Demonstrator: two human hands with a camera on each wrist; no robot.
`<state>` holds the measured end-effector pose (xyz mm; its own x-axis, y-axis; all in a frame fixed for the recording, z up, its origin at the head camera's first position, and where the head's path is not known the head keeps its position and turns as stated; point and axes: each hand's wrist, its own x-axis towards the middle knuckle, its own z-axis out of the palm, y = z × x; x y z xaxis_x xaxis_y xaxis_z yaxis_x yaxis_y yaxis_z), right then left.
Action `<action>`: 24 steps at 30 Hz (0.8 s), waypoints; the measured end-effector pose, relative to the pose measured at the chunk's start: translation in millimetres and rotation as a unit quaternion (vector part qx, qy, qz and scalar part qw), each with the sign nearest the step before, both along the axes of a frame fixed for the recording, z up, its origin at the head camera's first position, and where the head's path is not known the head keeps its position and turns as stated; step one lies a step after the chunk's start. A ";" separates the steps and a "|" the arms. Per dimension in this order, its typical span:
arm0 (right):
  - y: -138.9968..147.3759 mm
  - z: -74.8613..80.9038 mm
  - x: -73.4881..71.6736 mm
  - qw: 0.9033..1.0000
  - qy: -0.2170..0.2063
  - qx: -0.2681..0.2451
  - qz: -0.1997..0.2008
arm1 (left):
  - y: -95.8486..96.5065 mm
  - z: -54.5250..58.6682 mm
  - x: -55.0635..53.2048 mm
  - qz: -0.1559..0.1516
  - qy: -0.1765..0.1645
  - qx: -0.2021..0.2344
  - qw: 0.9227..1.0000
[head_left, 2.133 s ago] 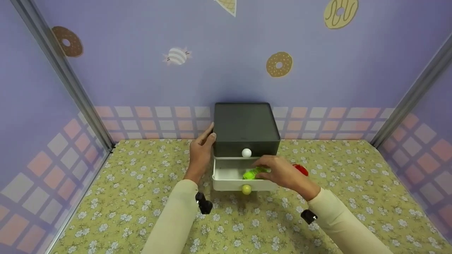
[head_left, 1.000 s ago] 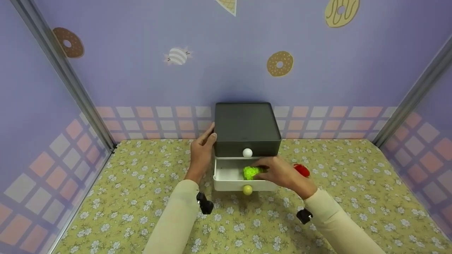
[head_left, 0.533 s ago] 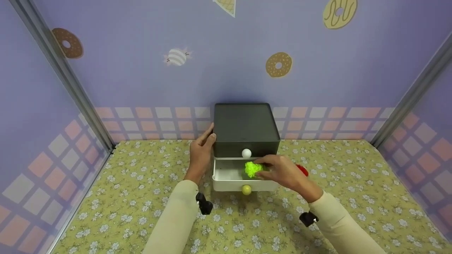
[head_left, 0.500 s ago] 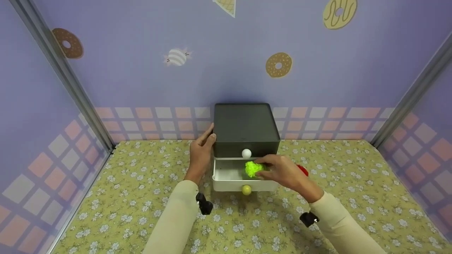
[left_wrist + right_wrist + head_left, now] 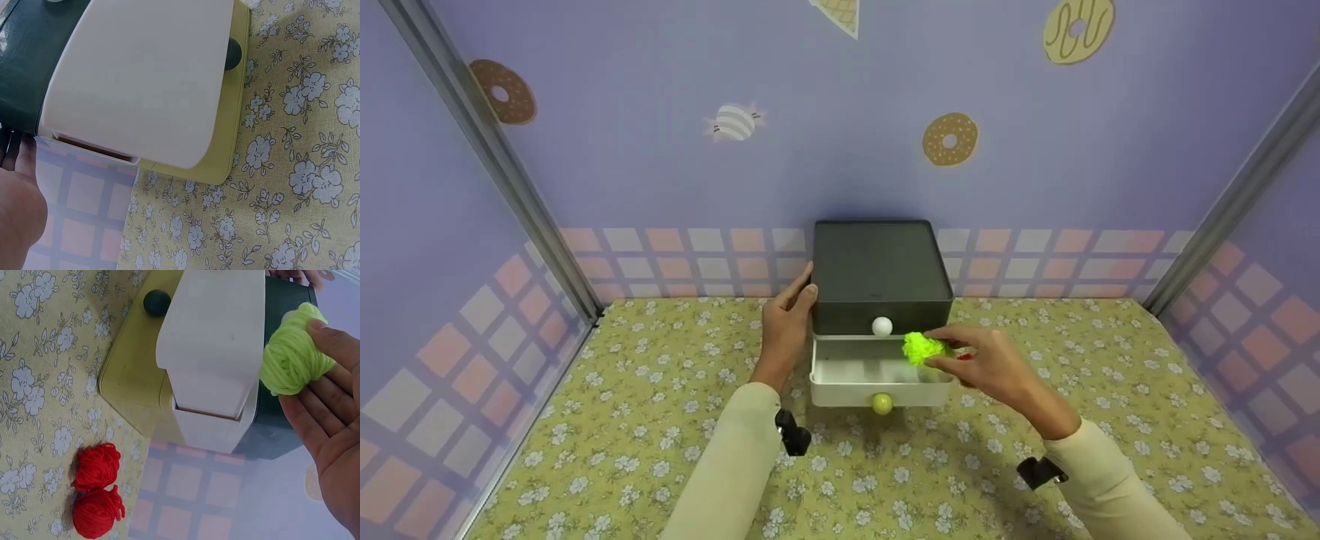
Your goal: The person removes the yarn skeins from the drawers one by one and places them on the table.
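Note:
My right hand pinches a neon green ball of yarn between thumb and fingers, raised over the right end of the pulled-out white drawer. In the right wrist view, the yarn ball shows its wound strands, with the thumb on top and the fingers beneath. My left hand rests with extended fingers against the left side of the small drawer unit. The unit has a dark top drawer with a white knob. A yellow knob sits on the white drawer's front.
Two red yarn balls lie on the flowered cloth to the unit's right; my right hand mostly hides them in the head view. Below the white drawer is a yellow drawer with a dark knob. A purple wall stands close behind.
My right hand has lifted the green yarn ball up out of the white drawer and moved it to the right. The left hand has stayed against the unit.

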<state>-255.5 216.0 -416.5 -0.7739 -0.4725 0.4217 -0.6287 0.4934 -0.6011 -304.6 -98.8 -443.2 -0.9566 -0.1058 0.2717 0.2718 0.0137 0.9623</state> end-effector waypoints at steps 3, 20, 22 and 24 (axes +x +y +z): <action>6.5 1.0 1.1 1.000 0.008 -0.008 -0.018 | 0.1 -0.2 -0.2 -0.003 -0.004 0.001 1.000; 53.9 -14.7 -17.8 0.990 0.011 -0.023 -0.136 | -1.2 1.9 2.2 -0.004 0.013 -0.010 1.000; 58.1 -16.2 -21.8 0.988 0.006 -0.020 -0.150 | -1.4 1.4 1.5 -0.003 0.013 -0.011 1.000; 62.4 -19.4 -26.2 0.985 0.000 -0.015 -0.170 | -1.7 1.0 1.4 -0.002 0.010 -0.011 1.000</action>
<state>-281.7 278.4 -435.9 -0.8854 -0.1744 0.4309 -0.4304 0.6576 -0.6183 -303.1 -100.5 -442.1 -0.9513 -0.0957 0.2931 0.2912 0.0343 0.9561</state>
